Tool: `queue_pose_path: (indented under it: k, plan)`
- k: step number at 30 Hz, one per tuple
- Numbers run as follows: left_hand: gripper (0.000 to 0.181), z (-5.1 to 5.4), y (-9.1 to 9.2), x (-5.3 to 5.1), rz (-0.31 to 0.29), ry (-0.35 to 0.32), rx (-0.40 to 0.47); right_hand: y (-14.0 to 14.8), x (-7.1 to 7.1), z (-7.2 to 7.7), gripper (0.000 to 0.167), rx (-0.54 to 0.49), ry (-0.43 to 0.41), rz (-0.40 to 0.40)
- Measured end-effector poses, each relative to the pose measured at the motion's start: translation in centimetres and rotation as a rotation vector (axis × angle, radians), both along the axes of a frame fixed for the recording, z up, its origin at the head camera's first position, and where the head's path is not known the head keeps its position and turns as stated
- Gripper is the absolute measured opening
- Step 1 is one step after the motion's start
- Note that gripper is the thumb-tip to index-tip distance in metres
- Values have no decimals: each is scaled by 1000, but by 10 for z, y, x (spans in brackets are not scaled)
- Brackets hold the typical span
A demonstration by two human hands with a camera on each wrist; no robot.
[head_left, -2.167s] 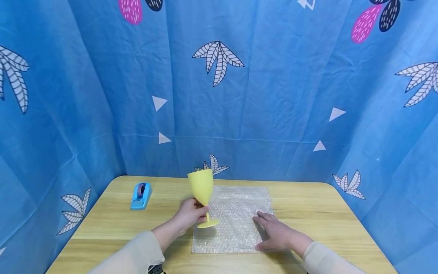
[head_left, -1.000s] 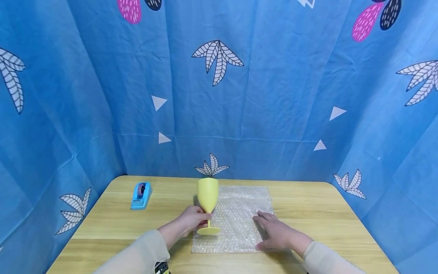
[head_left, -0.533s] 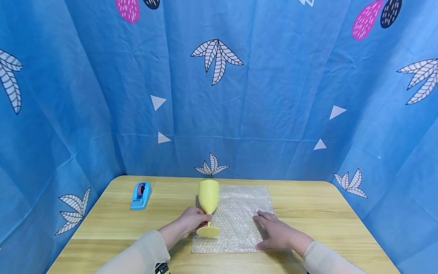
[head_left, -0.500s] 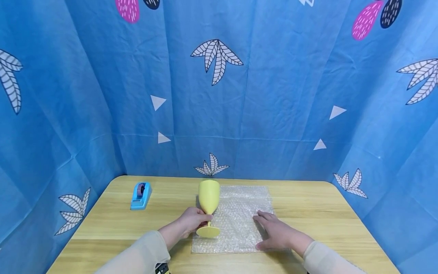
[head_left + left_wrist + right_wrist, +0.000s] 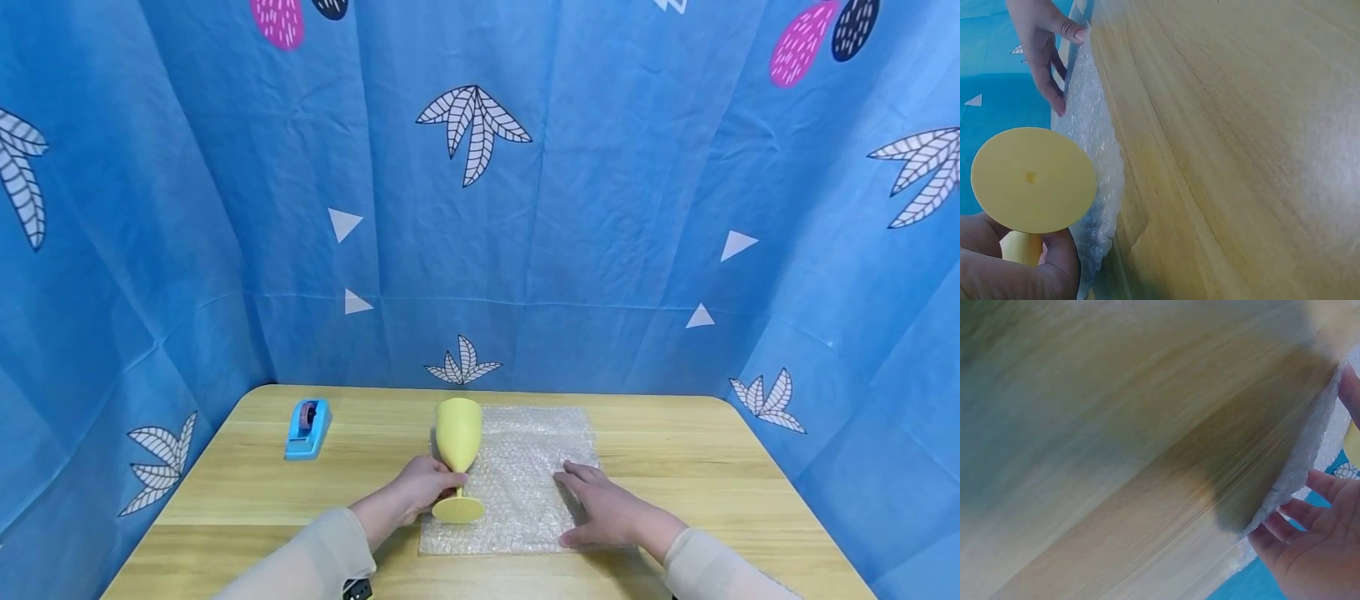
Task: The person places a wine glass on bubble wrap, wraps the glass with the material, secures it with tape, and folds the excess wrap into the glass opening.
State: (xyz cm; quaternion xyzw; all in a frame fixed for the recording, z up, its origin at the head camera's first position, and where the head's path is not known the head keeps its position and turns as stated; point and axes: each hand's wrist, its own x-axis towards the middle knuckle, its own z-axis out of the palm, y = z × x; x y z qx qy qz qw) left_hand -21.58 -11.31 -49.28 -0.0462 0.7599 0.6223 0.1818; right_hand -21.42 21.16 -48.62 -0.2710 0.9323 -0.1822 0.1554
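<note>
A yellow goblet (image 5: 458, 429) is over the left part of a sheet of bubble wrap (image 5: 525, 500). Its stem is gripped between the thumb and fingers of my left hand (image 5: 420, 485). The goblet leans back, mouth away from me, and the left wrist view shows the underside of its round foot (image 5: 1032, 181). Whether it touches the wrap cannot be told. Spread along the right edge of the wrap, my right hand (image 5: 603, 508) touches it with fingers fairly straight; the right wrist view shows the fingertips (image 5: 1263, 534) at that edge.
A blue tape dispenser (image 5: 307, 429) with a roll of tape stands at the back left of the wooden table (image 5: 675, 458). Blue patterned curtains (image 5: 600, 208) enclose the table at the back and both sides.
My left hand has brought the goblet lower and a little to the right, tipping it so its foot turns toward me. The right hand stays at the wrap's edge.
</note>
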Motion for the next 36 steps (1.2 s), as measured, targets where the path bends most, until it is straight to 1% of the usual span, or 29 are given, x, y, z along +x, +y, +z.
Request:
queue_pose_path:
  k: [4,10,16,18,21,26,29,31,33,36]
  plan:
    - [21,1,0,1,0,1,12,0,-1,0,96,5,2,-2]
    - [21,1,2,2,4,3,21,-1,-2,1,96,38,5,-1]
    - [23,1,3,3,5,5,3,-2,-1,9,96,55,1,14]
    - [23,0,3,3,5,6,1,-3,-2,11,93,55,18,26]
    - [22,1,3,4,3,7,-3,-5,-4,13,86,49,82,46]
    - [22,2,2,4,11,4,-15,-10,-9,12,59,28,266,72]
    - [22,3,2,5,14,11,-26,-14,-11,13,47,49,331,69]
    - [22,3,3,5,15,19,-33,-18,-13,14,42,67,345,62]
    - [22,3,3,6,16,26,-41,-23,-15,17,38,74,316,39]
    - [23,3,4,6,20,34,-55,-33,-20,21,36,53,261,10]
